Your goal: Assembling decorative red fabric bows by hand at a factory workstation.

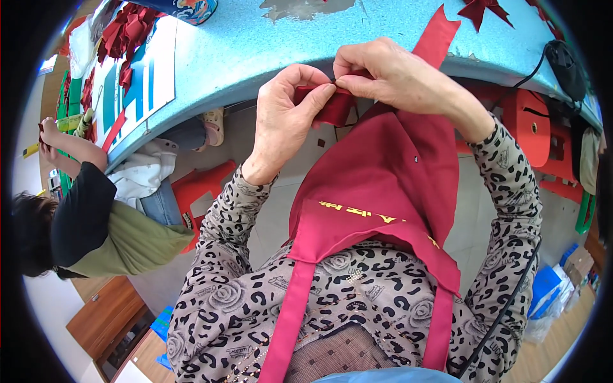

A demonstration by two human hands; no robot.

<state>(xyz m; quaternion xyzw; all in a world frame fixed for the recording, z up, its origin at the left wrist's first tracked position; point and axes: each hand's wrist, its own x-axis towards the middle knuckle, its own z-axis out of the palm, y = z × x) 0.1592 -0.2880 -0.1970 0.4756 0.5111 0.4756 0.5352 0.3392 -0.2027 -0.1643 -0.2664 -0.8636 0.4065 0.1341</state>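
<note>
While the head view is looking down at the bench [211, 67], the left hand [281, 118] is pinching a dark red ribbon [333, 113] between thumb and fingers, and the right hand [386, 75] is gripping it at the same spot, its fingers closed too. The ribbon is hanging in a loop just off the near edge, above the apron [383, 166]. Judging by its shape, the piece is looking part-made: the loop is showing, but no knot or fastening is showing where the fingertips are meeting. Beyond the right hand, a notched strip [437, 38] is stretching over the edge; whether it is joining the ribbon is hidden. A bow [484, 11] at the far right and piled bows [124, 32] at the left are looking finished. Further left, a co-worker [96, 223] is leaning near the bench.
</note>
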